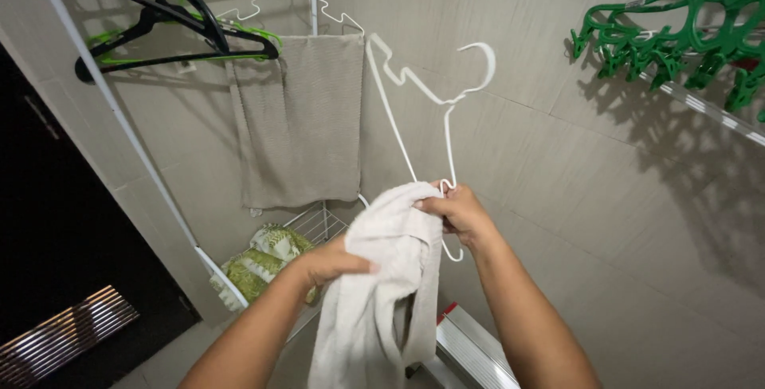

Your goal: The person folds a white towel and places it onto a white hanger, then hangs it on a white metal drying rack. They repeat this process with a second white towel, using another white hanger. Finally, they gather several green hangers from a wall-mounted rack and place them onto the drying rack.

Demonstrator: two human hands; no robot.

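Note:
A pale beige towel (378,293) hangs bunched in front of me. My left hand (331,261) grips its left side about halfway up. My right hand (456,212) pinches the towel's top edge together with the lower part of a white wire hanger (430,94), which tilts upward to the left with its hook toward the wall. The hanger's bottom bar is mostly hidden behind the towel and my fingers.
A white drying rack (119,118) stands at left, carrying a beige cloth (299,118) on a white hanger plus black and green hangers (175,30). A green-patterned cloth (259,261) lies on its lower shelf. A green clip hanger (677,34) hangs upper right. A metal step ladder (470,349) is below.

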